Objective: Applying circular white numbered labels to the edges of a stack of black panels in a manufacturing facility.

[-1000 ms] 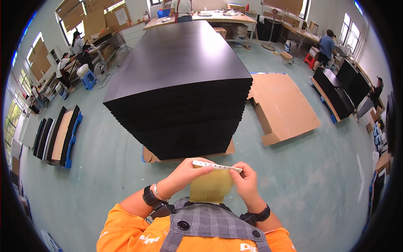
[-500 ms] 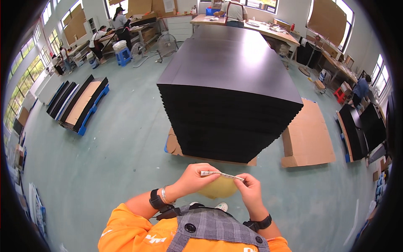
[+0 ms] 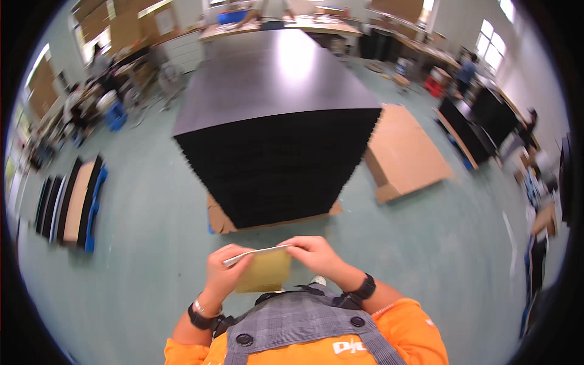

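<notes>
Between my two hands, low in front of my body, hangs a yellow sheet (image 3: 266, 272), sandpaper by its look, with a pale folded strip along its upper edge. My left hand (image 3: 224, 267) pinches the left end of that strip between thumb and fingers. At the other end, my right hand (image 3: 315, 254) grips the edge, fingers closed over it. Beyond my hands, apart from them, rises a tall stack of black panels (image 3: 280, 158) with a smooth, glossy top.
Cardboard (image 3: 220, 219) lies under the stack, and a flat cardboard box (image 3: 410, 152) is to its right. Panels on a blue pallet (image 3: 91, 210) stand at left, more black panels (image 3: 468, 131) at right. A workbench (image 3: 316, 25) is at the back. People work at the sides.
My view has swung to the right, so the stack now sits farther left. My hands have turned the sheet: its left end is now lower and the right end higher. Both still hold it.
</notes>
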### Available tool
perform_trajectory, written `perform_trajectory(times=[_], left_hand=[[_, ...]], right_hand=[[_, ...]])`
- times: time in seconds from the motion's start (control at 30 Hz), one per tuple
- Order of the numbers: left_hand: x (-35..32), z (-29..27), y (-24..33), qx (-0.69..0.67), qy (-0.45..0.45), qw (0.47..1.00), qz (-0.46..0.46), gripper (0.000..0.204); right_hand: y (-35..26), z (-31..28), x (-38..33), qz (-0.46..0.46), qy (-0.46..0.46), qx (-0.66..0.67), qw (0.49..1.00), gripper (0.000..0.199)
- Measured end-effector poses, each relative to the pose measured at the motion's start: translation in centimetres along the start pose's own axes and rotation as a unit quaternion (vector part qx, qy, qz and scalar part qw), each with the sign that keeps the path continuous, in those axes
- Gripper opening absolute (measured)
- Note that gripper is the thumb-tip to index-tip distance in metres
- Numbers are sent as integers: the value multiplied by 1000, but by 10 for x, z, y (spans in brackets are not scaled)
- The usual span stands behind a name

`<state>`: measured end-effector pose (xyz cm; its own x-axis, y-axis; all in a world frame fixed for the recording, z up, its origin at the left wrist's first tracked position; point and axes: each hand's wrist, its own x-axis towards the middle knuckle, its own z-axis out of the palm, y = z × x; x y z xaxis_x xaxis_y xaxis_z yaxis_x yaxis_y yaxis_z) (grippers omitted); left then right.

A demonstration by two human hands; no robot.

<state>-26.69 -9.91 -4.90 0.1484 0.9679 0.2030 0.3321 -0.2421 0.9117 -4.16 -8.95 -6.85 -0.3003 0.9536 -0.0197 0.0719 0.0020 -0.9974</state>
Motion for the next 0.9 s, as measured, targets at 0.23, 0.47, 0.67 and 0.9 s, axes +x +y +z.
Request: perform_trajectory(times=[0.23, 0.47, 0.67, 0.9], left_hand=[[16, 4, -6, -13, 9, 1000, 16, 4], [52, 35, 14, 5, -44, 998, 35, 4], [104, 81, 37, 24, -83, 994, 61, 3], [175, 143, 58, 51, -107, 992, 34, 3]], right_hand=[[14, -2, 10, 25, 4, 107, 994, 21], [14, -37, 3, 13, 69, 120, 990, 19], [16, -92, 13, -26, 113, 166, 979, 18], [28, -176, 47, -67, 123, 210, 967, 18]])
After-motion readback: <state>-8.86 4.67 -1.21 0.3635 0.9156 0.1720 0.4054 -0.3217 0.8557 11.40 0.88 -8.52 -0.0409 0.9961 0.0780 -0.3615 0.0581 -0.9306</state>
